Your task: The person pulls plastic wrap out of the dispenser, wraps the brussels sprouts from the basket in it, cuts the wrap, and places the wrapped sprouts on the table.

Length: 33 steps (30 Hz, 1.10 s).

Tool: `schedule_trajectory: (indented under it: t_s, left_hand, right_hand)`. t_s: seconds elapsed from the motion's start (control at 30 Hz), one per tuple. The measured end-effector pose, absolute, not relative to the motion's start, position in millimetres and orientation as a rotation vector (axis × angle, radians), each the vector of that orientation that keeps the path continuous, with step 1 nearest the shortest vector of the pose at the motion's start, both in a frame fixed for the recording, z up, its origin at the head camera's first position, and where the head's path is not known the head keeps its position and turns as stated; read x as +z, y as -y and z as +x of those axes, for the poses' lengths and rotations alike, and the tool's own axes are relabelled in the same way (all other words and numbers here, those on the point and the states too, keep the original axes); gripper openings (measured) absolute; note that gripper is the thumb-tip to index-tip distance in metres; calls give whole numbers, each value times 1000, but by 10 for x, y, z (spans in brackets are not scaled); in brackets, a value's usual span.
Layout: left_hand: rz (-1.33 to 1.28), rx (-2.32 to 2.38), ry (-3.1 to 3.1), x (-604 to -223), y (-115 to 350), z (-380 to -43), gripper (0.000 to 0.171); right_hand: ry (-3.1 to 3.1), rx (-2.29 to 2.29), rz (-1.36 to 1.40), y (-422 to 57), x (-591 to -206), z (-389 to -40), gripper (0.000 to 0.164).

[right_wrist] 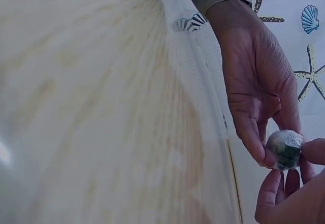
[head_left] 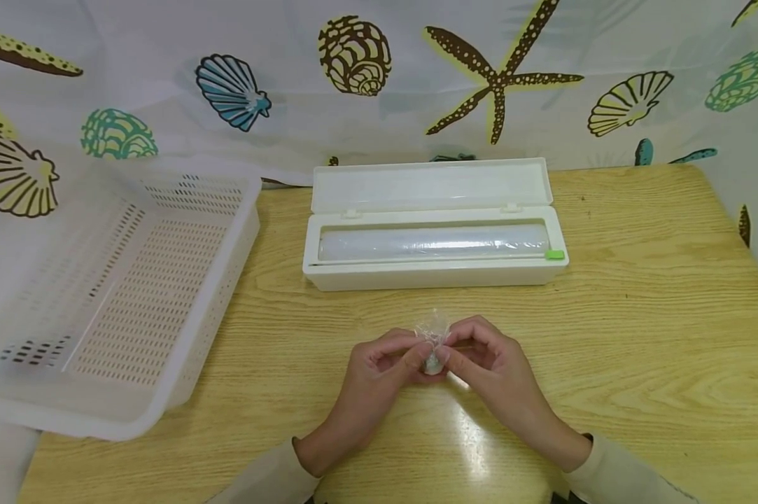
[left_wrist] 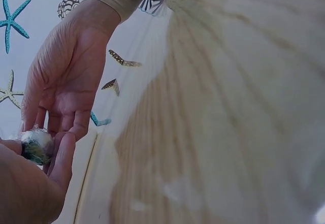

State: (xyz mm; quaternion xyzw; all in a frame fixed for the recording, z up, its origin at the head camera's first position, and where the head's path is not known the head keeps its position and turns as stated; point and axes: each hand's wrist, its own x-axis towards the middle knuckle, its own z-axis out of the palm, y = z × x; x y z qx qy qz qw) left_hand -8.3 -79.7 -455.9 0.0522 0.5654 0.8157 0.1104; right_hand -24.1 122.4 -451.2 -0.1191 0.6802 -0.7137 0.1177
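Observation:
A small white and dark-green ball in clear plastic wrap is held between both hands above the table. The wrap's gathered, crinkled end sticks up between the fingertips in the head view. My left hand pinches the wrap from the left with thumb and forefinger. From the right, my right hand pinches it likewise, thumb close to the other thumb. Both wrist views show the wrapped ball with fingers of both hands around it. Its kind is unclear.
Behind the hands stands a white wrap dispenser, lid raised, with a roll of plastic wrap inside and a green slider at its right end. A white perforated basket is at the left. A shell-patterned cloth hangs behind the wooden table.

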Motion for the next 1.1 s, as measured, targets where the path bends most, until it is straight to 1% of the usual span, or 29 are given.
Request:
schedule_trajectory:
  t_s: [0.13, 0.27, 0.37, 0.57, 0.8, 1.1]
  left_hand:
    - [70, 2390, -1681, -4550, 800, -80, 29]
    - [28, 2394, -1708, -4548, 803, -81, 27]
    - [54, 2419, -1703, -4558, 801, -82, 23]
    - [146, 2421, -1620, -4574, 803, -78, 26]
    - [-17, 2391, -1620, -4533, 812, -72, 26]
    - [-56, 2294, -1728, -4535, 817, -71, 24]
  right_hand:
    - [-1994, -2083, -351, -1224, -4520, -236, 11]
    - [-1989, -2087, -346, -1221, -4521, -230, 12]
    - [-1973, -2100, -349, -1216, -4522, -226, 12]
    - [-2013, -2083, -362, -1212, -4530, -228, 9]
    - [-2070, -2029, -341, -1216, -4515, -227, 8]
    - [-2121, -1971, -316, -1224, -4506, -239, 9]
